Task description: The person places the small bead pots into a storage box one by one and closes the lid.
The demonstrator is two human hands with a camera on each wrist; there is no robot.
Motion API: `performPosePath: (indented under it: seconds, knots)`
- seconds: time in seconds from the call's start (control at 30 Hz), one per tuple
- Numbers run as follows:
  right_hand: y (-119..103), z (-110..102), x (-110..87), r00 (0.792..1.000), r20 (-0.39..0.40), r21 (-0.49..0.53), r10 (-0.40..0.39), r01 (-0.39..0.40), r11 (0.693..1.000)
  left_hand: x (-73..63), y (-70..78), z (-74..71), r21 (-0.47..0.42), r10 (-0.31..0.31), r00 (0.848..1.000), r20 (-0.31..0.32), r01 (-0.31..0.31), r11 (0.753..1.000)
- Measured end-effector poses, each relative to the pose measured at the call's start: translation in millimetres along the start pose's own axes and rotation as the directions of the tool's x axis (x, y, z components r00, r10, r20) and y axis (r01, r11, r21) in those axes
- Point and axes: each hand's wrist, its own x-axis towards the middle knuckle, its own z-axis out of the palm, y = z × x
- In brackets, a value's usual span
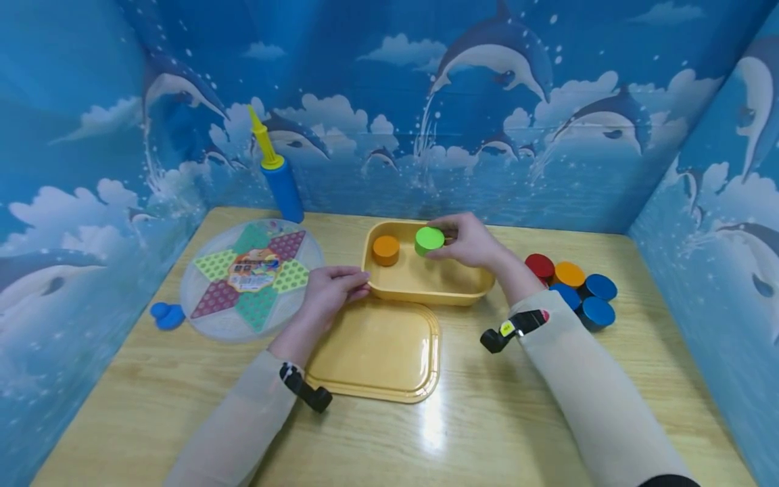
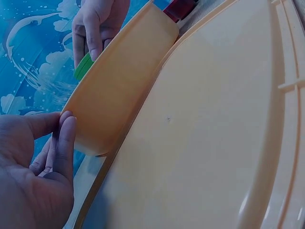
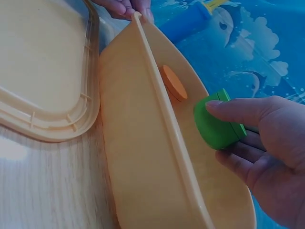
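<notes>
A yellow plastic box (image 1: 414, 295) stands near the back of the table with an orange round piece (image 1: 386, 251) at its left end. Inside its walls, my right hand (image 1: 471, 241) grips a green short cylinder (image 1: 429, 241) between thumb and fingers, as the right wrist view also shows with the green cylinder (image 3: 214, 121) tilted. At the near left corner, my left hand (image 1: 331, 289) pinches the box rim; in the left wrist view the thumb and fingers (image 2: 66, 138) meet at that edge. The matching yellow lid (image 1: 377, 348) lies flat in front of the box, under the left forearm's side.
Right of the box sit several round pieces: a red one (image 1: 539, 266), an orange one (image 1: 569, 274) and blue ones (image 1: 597, 312). At left are a round star-patterned game board (image 1: 249, 311), a blue-and-yellow pump (image 1: 284, 193) and a small blue object (image 1: 168, 316). Dolphin-print walls enclose the table.
</notes>
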Motion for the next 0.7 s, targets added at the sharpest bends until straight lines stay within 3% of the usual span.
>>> performPosePath:
  seconds: [0.2, 0.47, 0.7]
  knots:
    - [0.6, 10.0, 12.5, 0.999, 0.043, -0.029, 0.014, -0.013, 0.999, 0.9, 0.0, -0.6, 0.005, 0.01, 1.0, 0.001, -0.01, 1.0]
    - [4.9, 23.8, 24.0, 0.998, 0.023, -0.067, 0.05, -0.048, 0.997, 0.8, 2.2, -0.6, 0.01, -0.003, 1.0, -0.003, 0.003, 1.0]
    - [8.3, 31.7, 28.3, 0.999, 0.031, -0.126, 0.032, -0.028, 0.992, 1.4, 1.7, 0.3, 0.028, -0.014, 1.0, -0.019, 0.015, 0.999]
